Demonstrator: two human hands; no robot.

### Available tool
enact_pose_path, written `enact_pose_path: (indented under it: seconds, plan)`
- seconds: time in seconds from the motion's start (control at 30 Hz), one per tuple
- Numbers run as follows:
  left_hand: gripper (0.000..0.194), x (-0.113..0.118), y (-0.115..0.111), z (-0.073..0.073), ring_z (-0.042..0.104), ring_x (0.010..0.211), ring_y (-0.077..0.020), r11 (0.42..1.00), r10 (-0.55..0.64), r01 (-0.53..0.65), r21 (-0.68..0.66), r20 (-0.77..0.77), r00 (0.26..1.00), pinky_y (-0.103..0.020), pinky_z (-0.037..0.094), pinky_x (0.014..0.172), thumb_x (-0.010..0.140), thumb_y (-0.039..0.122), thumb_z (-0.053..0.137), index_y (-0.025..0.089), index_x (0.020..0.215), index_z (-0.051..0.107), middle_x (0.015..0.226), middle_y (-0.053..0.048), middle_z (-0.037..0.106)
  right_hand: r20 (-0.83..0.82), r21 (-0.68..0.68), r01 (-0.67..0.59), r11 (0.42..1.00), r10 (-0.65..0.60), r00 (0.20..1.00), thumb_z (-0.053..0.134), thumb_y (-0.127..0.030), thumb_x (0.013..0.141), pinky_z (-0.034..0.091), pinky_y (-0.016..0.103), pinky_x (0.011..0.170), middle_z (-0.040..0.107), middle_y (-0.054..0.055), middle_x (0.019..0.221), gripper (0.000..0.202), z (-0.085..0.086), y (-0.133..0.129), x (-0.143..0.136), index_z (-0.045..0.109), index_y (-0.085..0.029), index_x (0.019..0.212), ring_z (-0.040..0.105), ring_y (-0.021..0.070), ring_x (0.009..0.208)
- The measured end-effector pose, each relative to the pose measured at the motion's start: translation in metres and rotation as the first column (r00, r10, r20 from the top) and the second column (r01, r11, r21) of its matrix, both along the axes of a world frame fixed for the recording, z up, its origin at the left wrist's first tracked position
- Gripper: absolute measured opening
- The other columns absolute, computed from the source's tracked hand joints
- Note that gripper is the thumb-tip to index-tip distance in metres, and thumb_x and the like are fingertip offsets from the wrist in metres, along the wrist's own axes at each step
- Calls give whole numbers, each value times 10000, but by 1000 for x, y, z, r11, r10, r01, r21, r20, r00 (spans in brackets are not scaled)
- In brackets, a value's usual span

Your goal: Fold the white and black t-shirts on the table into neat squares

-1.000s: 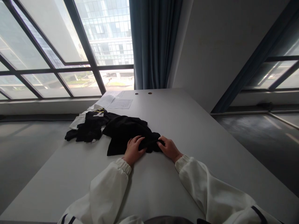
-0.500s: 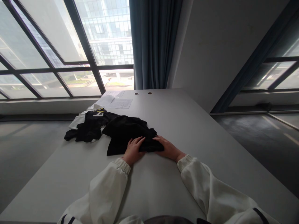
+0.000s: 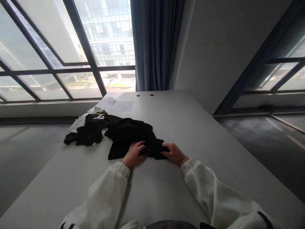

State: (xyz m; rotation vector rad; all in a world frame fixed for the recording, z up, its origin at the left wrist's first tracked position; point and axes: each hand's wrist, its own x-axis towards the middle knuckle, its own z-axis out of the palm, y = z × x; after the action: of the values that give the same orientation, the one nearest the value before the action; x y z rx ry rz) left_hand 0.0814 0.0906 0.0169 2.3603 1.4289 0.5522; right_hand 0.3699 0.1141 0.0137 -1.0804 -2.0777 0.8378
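Presently, in the head view, the black cloth [image 3: 130,132] is lying on the table [image 3: 152,190] in front of the person, its right end stretching between the two hands. The right hand [image 3: 175,153] is pinching that end, the thumb sitting below and the fingers above. The left hand [image 3: 134,155] is resting on the near edge, its fingers reaching over the cloth and the thumb standing apart; whether it is gripping any fabric, one cannot tell. Half a second ago the right end was bunching up under the right hand; now it is reaching farther right and lying flatter, so this part seems to be getting straighter, while the rest is staying heaped. Farther left, a dark garment [image 3: 89,130] is showing a white and yellow print [image 3: 99,115], too small to read, and is lying against a white garment [image 3: 77,123]. Beyond, papers [image 3: 121,106] are carrying faint, illegible marks.
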Motion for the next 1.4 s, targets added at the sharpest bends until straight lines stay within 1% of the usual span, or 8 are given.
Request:
enact_pose_path:
  seconds: [0.13, 0.33, 0.5, 0.8, 1.0, 1.1, 1.27, 1.4]
  plan:
    - [143, -20, -1, 10, 592, 1405, -311, 989, -133, 131, -63, -32, 991, -565, 291, 1302, 901, 310, 739, 256, 1031, 765, 1544, -77, 614, -63, -3, -47, 999, 47, 997, 495, -825, 937, 375, 296, 608, 551, -25, 659, 636, -1, -1, 4, 592, -217, 777, 474, 157, 626]
    - [137, -42, -14, 28, 701, 1248, -273, 965, -214, 214, -149, 13, 977, -424, 469, 1171, 887, 317, 753, 283, 1015, 787, 1361, -39, 745, -118, 143, 214, 966, -198, 973, 528, -388, 1002, 551, 381, 895, 723, 52, 975, 223, -8, 5, 0, 698, -244, 1003, 671, 232, 915]
    - [315, -42, -21, 34, 654, 1285, -304, 963, -206, 212, -168, 52, 977, -467, 434, 1176, 829, 434, 838, 290, 1099, 765, 1407, -62, 704, -62, 92, 39, 995, -33, 998, 601, -230, 853, 452, 493, 1193, 641, 76, 1488, 644, -12, 7, -1, 580, -284, 1494, 595, 287, 1375]
    - [374, -24, -19, 26, 601, 1314, -277, 986, -113, 124, -109, 106, 988, -481, 409, 1185, 1084, 443, 414, 270, 1183, 731, 1387, -69, 682, -137, -44, 162, 986, -167, 976, 586, -299, 873, 561, 384, 907, 787, 34, 1030, 281, -13, 8, 7, 740, -240, 1101, 718, 241, 955]
    - [326, -22, -16, 12, 598, 1330, -299, 997, -60, 63, -42, 63, 996, -498, 415, 1195, 970, 459, 653, 282, 1236, 716, 1408, -77, 667, -369, -86, 780, 619, -747, 552, 604, -443, 808, 545, 408, 849, 741, 76, 932, 316, -33, 46, 72, 681, -213, 1010, 666, 264, 872]
    - [331, -23, -15, 8, 610, 1318, -299, 998, -47, 49, -30, 57, 997, -502, 427, 1185, 959, 429, 670, 286, 1256, 706, 1396, -75, 672, -370, -108, 873, 476, -834, 409, 578, -398, 762, 539, 389, 799, 710, 62, 876, 293, -47, 55, 103, 678, -213, 967, 646, 253, 830]
    - [327, -24, -14, 5, 624, 1297, -299, 999, -50, 51, -7, 57, 997, -492, 443, 1176, 943, 428, 692, 295, 1240, 716, 1377, -70, 683, -303, 136, 882, 452, -828, 471, 514, -262, 711, 541, 443, 962, 685, 125, 1130, 416, -55, 52, 111, 710, -206, 1073, 649, 269, 999]
    - [322, -24, -13, 6, 631, 1286, -299, 999, -50, 51, -4, 60, 997, -493, 448, 1169, 939, 435, 697, 296, 1229, 720, 1368, -66, 687, -189, 254, 772, 582, -753, 630, 499, -208, 706, 484, 506, 1117, 675, 135, 1213, 496, -50, 50, 96, 732, -222, 1143, 626, 301, 1169]
